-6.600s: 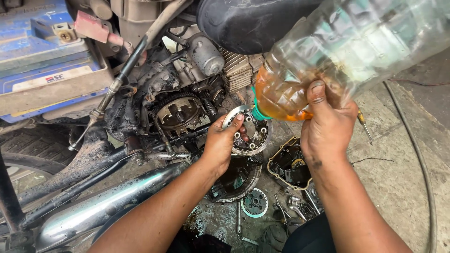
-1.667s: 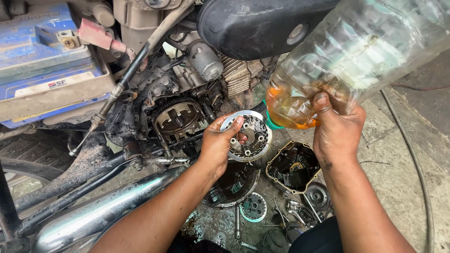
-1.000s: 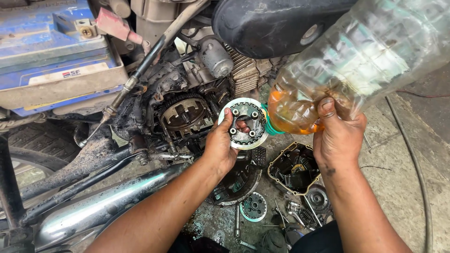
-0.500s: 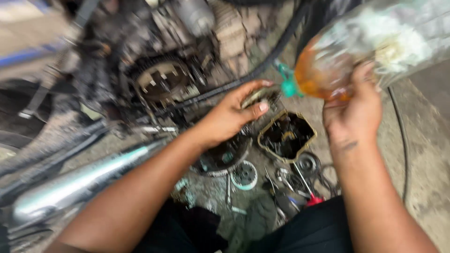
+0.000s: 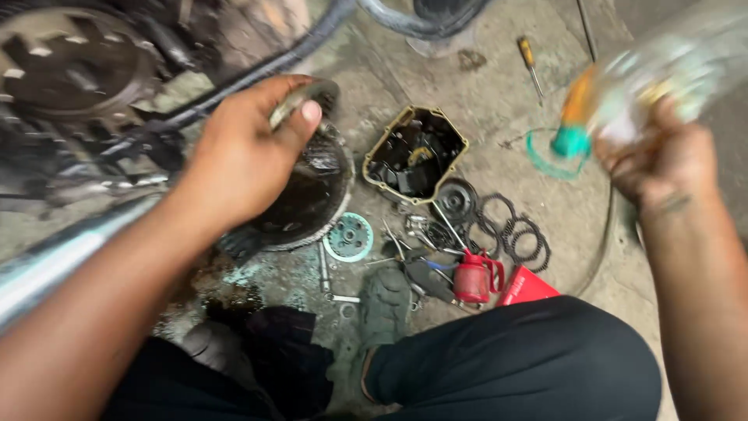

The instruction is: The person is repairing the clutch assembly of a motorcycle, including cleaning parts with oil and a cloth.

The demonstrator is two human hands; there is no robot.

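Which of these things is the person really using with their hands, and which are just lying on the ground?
In use:
left hand gripping a round metal part
right hand holding a clear bottle of orange liquid

Lying about:
black engine cover
red oil can
ring-shaped plates
screwdriver
small teal disc

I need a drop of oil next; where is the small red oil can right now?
In the head view, the red oil can sits on the concrete floor at lower centre-right, just above the person's dark-trousered knee, beside the ring-shaped clutch plates.
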